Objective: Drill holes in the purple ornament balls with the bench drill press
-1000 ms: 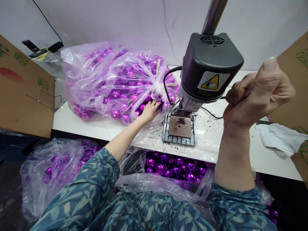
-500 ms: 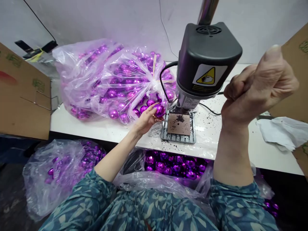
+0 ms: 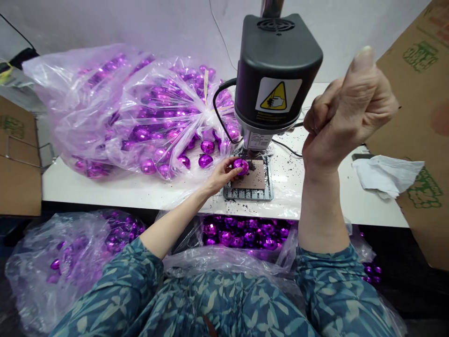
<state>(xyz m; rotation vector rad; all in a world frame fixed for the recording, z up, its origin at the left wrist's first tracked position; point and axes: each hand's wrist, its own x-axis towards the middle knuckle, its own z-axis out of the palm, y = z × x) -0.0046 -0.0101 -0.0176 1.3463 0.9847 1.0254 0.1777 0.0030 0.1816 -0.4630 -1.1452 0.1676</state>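
Between the fingers of my left hand (image 3: 221, 176) is a shiny purple faceted ball (image 3: 241, 165). It is over the left part of a brown square board (image 3: 257, 180), below the head of a black drill press (image 3: 277, 65) with a yellow warning sticker. The board lies on a slotted metal base plate (image 3: 268, 193) strewn with dark shavings. My right hand (image 3: 352, 112) is raised at the right of the machine, its fingers curled into a fist. Whatever it grips is hidden behind the fingers.
A large clear bag (image 3: 87, 103) of purple balls lies left on the white table (image 3: 105, 187). More balls fill an open lined container (image 3: 245, 234) below the table edge and another bag (image 3: 59, 276) at lower left. Cardboard boxes (image 3: 414, 93) flank the table; a white cloth (image 3: 382, 175) lies right.
My left hand has carried the ball from beside the bag's mouth to over the board. The view has shifted a little; my right hand stays raised and closed.
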